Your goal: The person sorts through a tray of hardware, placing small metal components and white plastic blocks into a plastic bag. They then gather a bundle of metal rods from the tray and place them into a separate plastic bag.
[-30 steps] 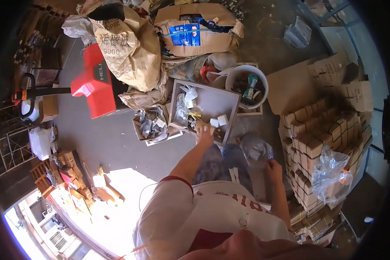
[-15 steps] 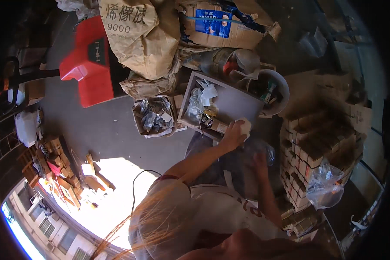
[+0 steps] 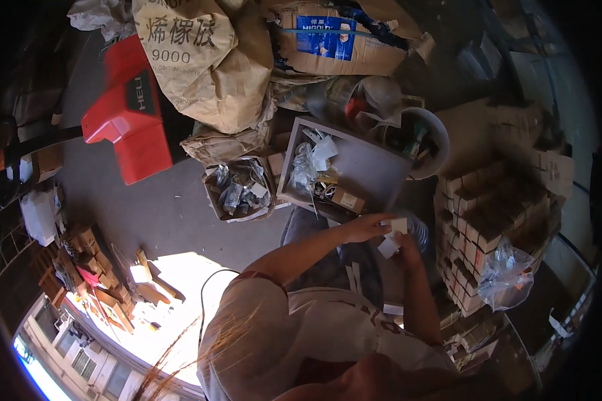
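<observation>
**White carton now held between both hands, clear of the tray**

White cardboard is what the two hands meet on: a small white box (image 3: 394, 234), its flaps partly open, sits between the left hand (image 3: 366, 227) and the right hand (image 3: 406, 246), just below the near edge of the grey tray (image 3: 374, 170). A second ago the left hand was reaching alone into that tray among the loose packets, and the right hand hung back lower down; half a second ago the left hand had closed on something pale at the tray's near edge. Now it has drawn back out of the tray, and the right hand has risen to join it. The left hand's fingers are clamped on the box's upper edge; the right hand grips it from beneath, fingers curled on a flap. Judging by that, the pick from the tray is finished and the work has passed to handling the box itself.

Left of the tray lies a smaller cardboard tray of silvery bagged parts (image 3: 239, 190). Right of the tray stands a stack of small brown cartons (image 3: 485, 227), and a white bucket (image 3: 429, 137) sits at the tray's far right corner.
</observation>
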Action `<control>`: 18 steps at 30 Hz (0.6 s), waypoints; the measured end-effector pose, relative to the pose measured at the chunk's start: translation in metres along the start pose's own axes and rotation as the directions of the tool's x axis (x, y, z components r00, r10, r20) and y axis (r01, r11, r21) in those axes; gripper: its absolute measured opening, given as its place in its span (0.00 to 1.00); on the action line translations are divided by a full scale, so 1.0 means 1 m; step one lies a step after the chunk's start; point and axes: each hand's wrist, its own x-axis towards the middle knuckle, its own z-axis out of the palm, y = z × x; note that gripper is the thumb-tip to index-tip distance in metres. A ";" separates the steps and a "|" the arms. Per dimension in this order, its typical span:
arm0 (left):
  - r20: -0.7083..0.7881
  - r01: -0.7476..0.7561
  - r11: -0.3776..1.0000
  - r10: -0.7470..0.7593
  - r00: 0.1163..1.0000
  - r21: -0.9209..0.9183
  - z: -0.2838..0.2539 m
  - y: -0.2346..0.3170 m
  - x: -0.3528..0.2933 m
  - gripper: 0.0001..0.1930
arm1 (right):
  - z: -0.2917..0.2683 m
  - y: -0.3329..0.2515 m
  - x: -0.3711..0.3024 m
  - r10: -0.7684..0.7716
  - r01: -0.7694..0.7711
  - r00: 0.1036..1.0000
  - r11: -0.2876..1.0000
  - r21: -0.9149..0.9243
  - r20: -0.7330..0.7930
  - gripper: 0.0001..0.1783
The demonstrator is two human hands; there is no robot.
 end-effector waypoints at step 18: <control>-0.634 0.621 0.155 0.317 0.705 0.768 -0.142 -0.046 0.016 0.13 | -0.008 0.037 -0.034 -0.019 0.047 0.970 0.992 0.114 -0.241 0.18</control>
